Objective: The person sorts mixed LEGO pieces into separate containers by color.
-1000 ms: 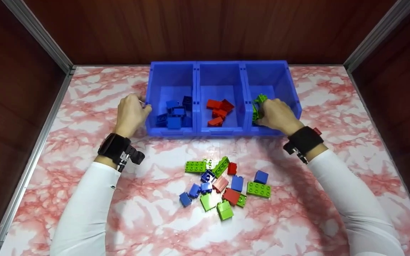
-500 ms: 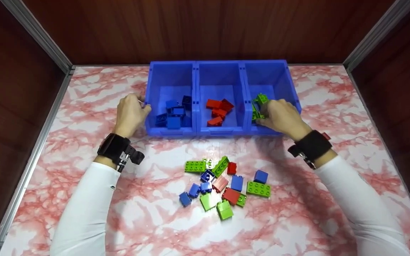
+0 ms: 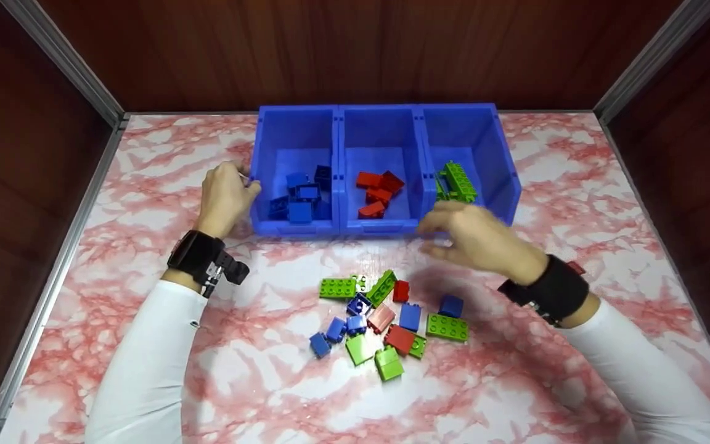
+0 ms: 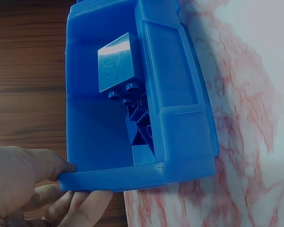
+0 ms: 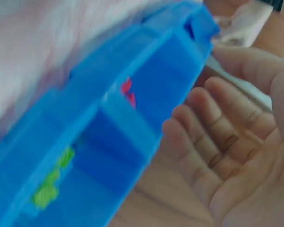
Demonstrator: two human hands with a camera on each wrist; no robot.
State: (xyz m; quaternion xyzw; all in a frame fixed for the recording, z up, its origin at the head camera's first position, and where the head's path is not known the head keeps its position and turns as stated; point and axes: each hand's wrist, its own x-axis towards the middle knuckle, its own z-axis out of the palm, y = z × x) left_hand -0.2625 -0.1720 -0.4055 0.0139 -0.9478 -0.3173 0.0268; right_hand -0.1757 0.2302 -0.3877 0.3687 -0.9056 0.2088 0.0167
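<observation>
A blue three-compartment bin (image 3: 296, 230) stands at the back of the table. My left hand (image 3: 225, 191) grips its left side wall; in the left wrist view the thumb lies on the rim and the fingers (image 4: 92, 208) are beneath it outside. My right hand (image 3: 472, 237) is over the front edge of the right compartment, blurred, its fingers extended and nothing in them. Green bricks (image 3: 460, 182) lie in that compartment, below the hand. Red bricks (image 3: 379, 196) occupy the middle one, and dark blue bricks (image 3: 301, 211) the left one.
Loose bricks lie in a cluster in front of the bin, among them a green brick (image 3: 447, 327), a red brick (image 3: 400, 340) and a blue brick (image 3: 410, 316). Wood-grain panels (image 3: 355, 55) enclose the marbled table (image 3: 256, 376) at the back and sides.
My right hand has let go of a long green brick in the right compartment and drawn back toward the front edge, its fingers straightening. The left hand stays on the bin wall.
</observation>
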